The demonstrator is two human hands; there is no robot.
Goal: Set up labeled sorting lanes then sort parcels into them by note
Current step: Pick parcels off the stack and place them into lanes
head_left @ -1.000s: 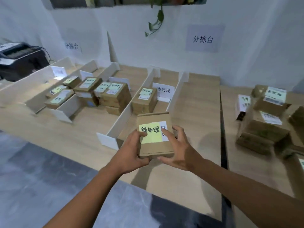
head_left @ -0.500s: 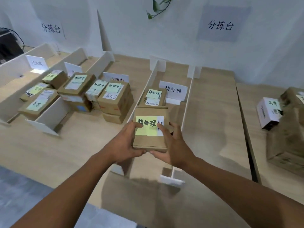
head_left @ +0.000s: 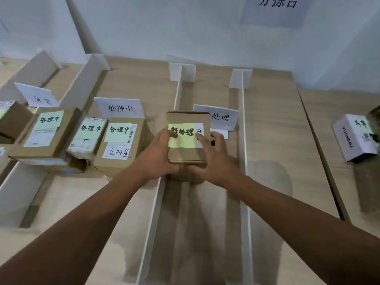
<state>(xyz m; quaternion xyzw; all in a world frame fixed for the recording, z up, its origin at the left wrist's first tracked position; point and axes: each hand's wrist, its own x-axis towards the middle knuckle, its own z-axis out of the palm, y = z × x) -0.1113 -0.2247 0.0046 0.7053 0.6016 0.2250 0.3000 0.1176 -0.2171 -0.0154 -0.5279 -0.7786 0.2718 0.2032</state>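
A small cardboard parcel (head_left: 188, 152) carries a yellow note reading 待处理 and is held between both hands. My left hand (head_left: 157, 156) grips its left side, thumb on the note. My right hand (head_left: 213, 156) grips its right side, with its forefinger on top. The parcel sits over another brown box in the lane between two white dividers (head_left: 243, 140), in front of that lane's white label card 待处理 (head_left: 221, 118). The box underneath is mostly hidden.
The lane to the left, labelled 处理中 (head_left: 120, 108), holds several brown parcels with green notes (head_left: 119, 145). Further left stands a card 异常 (head_left: 39, 97). A white box with a green note (head_left: 354, 137) lies on the table at the right. A wall is behind.
Both hands have carried the parcel forward from the table's front edge into the 待处理 lane, onto the box there. My head has come closer, so the lanes look larger.
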